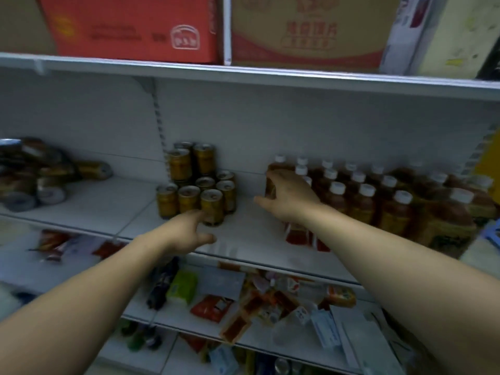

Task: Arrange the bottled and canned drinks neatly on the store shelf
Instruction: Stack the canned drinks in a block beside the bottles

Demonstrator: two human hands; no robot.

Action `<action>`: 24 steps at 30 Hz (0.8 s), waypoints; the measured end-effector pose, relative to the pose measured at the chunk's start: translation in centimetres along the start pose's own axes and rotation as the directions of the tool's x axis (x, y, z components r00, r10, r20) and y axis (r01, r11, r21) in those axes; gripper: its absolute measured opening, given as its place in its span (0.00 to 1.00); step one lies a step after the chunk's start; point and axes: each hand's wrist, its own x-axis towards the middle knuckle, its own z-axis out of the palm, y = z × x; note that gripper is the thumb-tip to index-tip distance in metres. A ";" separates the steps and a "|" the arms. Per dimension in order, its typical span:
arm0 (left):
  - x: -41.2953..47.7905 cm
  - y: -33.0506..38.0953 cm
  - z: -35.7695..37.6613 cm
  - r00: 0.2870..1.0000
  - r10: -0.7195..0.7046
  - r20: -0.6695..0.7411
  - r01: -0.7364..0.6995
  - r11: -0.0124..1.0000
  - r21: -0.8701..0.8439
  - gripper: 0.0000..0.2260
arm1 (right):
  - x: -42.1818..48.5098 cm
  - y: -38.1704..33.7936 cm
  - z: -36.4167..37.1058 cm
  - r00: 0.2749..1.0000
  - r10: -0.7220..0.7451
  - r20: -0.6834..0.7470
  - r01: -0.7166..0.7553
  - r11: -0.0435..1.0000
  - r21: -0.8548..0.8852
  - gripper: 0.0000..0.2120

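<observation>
1. Forearms fill the lower frame, both stretched toward the middle shelf [257, 247], which carries the drinks.
2. At centre frame the left hand [186, 234] reaches palm-down toward the front can [211, 209] of the can cluster [197, 185]; its fingers are spread apart, with the fingertips touching or just short of that can, gripping nothing.
3. Right of centre, the right hand [286, 196] wraps over the leftmost bottle [273, 177] in the block of white-capped tea bottles [378, 201]. Its fingers curl around the bottle's shoulder, the thumb pointing left; the grip looks closed on it.
4. Risk: two cans [192, 162] stand stacked atop the cluster's back row. A sideways push on the front can could, I judge, jar the pile and topple them.
5. Risk: the bottles are packed tight, so dragging the held one could tip its neighbours.
6. At the left edge, more cans [40, 177] already lie tumbled on the same shelf.
</observation>
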 end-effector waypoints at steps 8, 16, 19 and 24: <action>-2.3 -10.7 -4.6 0.976 -0.207 -0.070 0.207 0.978 -0.011 0.32 | 8.8 -10.8 5.0 0.978 -0.176 0.114 0.162 0.979 0.127 0.31; -1.5 -20.1 -9.9 0.902 -0.411 -0.132 0.406 0.911 -0.065 0.33 | 19.8 -21.5 9.1 0.886 -0.417 0.205 0.378 0.903 0.203 0.37; -1.2 -22.9 -11.4 0.858 -0.491 -0.150 0.482 0.871 -0.096 0.33 | 23.3 -25.1 11.1 0.856 -0.466 0.223 0.409 0.875 0.258 0.36; -1.5 -28.4 -13.4 0.785 -0.592 -0.182 0.566 0.805 -0.178 0.31 | 27.4 -30.6 15.4 0.830 -0.494 0.258 0.407 0.854 0.325 0.34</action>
